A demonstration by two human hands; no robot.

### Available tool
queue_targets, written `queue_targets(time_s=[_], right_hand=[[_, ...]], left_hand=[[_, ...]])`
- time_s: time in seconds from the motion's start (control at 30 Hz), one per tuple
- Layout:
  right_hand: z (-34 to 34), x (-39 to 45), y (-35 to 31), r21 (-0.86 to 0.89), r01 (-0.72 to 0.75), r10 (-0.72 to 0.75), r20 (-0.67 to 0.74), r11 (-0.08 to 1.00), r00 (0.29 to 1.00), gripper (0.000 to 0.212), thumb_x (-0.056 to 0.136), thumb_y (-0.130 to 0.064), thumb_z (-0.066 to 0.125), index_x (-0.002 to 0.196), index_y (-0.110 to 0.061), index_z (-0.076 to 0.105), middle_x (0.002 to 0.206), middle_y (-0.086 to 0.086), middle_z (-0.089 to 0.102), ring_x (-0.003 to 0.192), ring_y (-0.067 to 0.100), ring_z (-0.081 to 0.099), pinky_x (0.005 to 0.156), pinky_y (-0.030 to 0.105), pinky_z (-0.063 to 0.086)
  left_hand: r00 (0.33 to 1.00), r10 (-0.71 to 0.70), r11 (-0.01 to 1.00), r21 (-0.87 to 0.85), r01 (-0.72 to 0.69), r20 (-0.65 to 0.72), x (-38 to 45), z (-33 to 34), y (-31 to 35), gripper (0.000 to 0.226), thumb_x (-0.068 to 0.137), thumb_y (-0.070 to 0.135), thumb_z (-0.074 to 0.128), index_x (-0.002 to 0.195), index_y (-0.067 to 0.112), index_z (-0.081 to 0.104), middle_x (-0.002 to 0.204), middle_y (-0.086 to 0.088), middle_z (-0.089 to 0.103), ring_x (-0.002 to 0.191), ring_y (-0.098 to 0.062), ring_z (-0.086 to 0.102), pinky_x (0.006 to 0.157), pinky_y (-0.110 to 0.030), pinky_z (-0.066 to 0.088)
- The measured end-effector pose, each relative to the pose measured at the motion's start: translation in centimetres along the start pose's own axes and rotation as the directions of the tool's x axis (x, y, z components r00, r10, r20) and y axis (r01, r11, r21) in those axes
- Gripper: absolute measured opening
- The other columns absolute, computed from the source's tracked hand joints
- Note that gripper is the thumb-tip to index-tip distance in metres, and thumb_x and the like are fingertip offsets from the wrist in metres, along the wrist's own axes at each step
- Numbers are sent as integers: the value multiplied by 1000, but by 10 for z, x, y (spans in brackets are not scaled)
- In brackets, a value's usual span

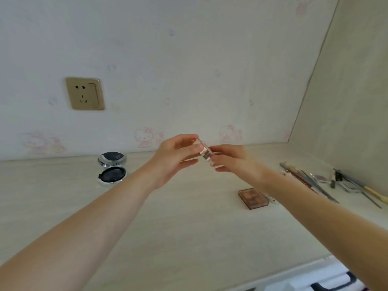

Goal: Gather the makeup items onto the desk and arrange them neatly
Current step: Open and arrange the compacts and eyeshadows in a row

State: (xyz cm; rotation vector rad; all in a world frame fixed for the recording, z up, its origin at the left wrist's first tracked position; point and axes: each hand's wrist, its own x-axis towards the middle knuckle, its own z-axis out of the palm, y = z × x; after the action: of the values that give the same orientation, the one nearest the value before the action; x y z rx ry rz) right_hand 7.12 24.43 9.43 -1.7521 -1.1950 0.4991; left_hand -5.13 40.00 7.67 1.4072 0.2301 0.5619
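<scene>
Gold wall socket (85, 93) on cartoon-cat wallpaper (144, 137)

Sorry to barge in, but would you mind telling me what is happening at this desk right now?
A person is tidying makeup on a pale desk. Both hands hold a small clear palette above the desk: the left hand grips one side, the right hand the other. An open round compact lies to the left, a brown eyeshadow palette sits under the right forearm, and brushes and pencils lie along the right wall.
</scene>
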Motion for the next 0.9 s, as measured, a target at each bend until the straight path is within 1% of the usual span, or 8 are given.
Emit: queue_targets(time_s=[0.1,0.2,0.3,0.37,0.47,0.63,0.8,0.9], right_hand=[[31,-5,-17,10,52,-52,-12,999,999,24,90,-28,61,114,-27,65,106,-4,71,100,11,66,96,40,51],[62,-6,-29,13,101,-101,-36,995,994,27,92,-35,59,116,-28,66,105,-10,71,99,3,65,96,38,50],[93,-5,-34,65,108,-105,-44,992,994,27,92,-39,57,116,-30,66,106,-15,70,101,-2,62,97,35,49],[112,-5,-35,97,101,-99,-28,990,995,28,92,-41,56,116,-31,66,107,-16,69,103,-2,61,97,33,49],[137,-5,-32,153,109,-109,-9,982,994,26,93,-37,56,115,-30,66,108,-17,69,105,-3,61,96,31,48],[166,-2,-24,213,104,-112,24,972,993,28,91,-30,60,119,-26,64,114,-15,68,108,0,61,100,34,47],[181,3,-14,246,133,-152,60,960,987,35,86,-30,66,120,-33,58,119,-17,64,112,0,59,96,32,50],[182,5,-8,225,156,-181,98,962,979,45,85,-28,68,128,-32,56,124,-16,62,117,2,57,99,33,49]], left_hand=[[998,-30,995,-100,24,-60,-25,-22,9,59,66,28,81,120,14,61,112,-8,69,100,-31,69,83,-40,57],[992,-57,979,-199,33,-115,-50,-42,12,55,73,28,78,121,10,60,117,-11,68,105,-33,67,88,-41,56],[993,-45,985,-168,25,-112,-73,-59,8,43,83,35,69,114,6,66,121,-11,67,112,-24,64,97,-37,49],[990,-49,988,-153,29,-130,-87,-70,6,44,84,36,69,115,6,64,123,-10,65,111,-25,65,97,-39,49],[984,-68,984,-176,38,-167,-102,-85,1,45,80,28,74,118,8,63,122,-12,65,108,-33,65,91,-39,54],[973,-34,991,-132,4,-229,-117,-105,-13,30,88,13,66,118,14,64,117,-11,68,109,-30,65,90,-37,54],[955,16,997,-64,-36,-295,-126,-115,-30,53,69,13,77,121,19,64,120,-8,67,107,-28,66,84,-36,55],[961,29,998,-43,-42,-274,-127,-121,-34,60,65,11,82,122,22,64,122,-5,67,106,-28,67,87,-41,54]])
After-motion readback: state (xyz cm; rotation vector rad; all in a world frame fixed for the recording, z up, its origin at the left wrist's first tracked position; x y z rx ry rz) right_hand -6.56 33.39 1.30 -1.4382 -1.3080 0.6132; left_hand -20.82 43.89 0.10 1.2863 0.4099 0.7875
